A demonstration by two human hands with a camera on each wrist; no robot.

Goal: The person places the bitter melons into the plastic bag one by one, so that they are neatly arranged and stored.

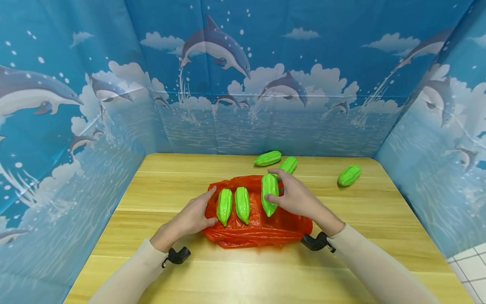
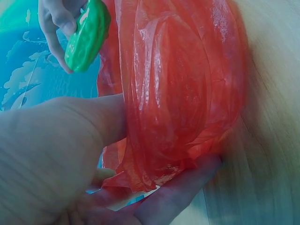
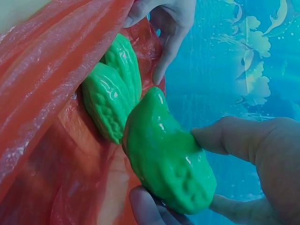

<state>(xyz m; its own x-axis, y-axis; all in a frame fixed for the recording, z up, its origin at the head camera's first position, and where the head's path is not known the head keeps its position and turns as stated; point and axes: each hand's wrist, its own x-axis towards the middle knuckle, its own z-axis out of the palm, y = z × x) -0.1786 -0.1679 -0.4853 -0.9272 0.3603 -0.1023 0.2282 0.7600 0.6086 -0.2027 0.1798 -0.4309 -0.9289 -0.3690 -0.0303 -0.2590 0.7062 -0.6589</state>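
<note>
A red plastic bag (image 1: 262, 236) lies on the table with its mouth spread wide. Two green bitter melons (image 1: 224, 207) (image 1: 242, 205) rest side by side in its left part. My right hand (image 1: 296, 196) grips a third bitter melon (image 3: 168, 154) between thumb and fingers, over the bag's right part. At the bag's left side, my left hand (image 1: 193, 213) holds the edge. In the left wrist view, the left thumb goes behind the red plastic (image 2: 173, 84) while other fingers (image 2: 183, 192) lie along its outside; part of that hand is hidden.
Two more bitter melons (image 1: 268, 158) (image 1: 289, 164) lie behind the bag, near the far edge of the wooden table (image 1: 171, 169). Another bitter melon (image 1: 349, 175) sits farther right. A blue dolphin-print curtain (image 1: 265, 126) encloses the table at the back and sides.
</note>
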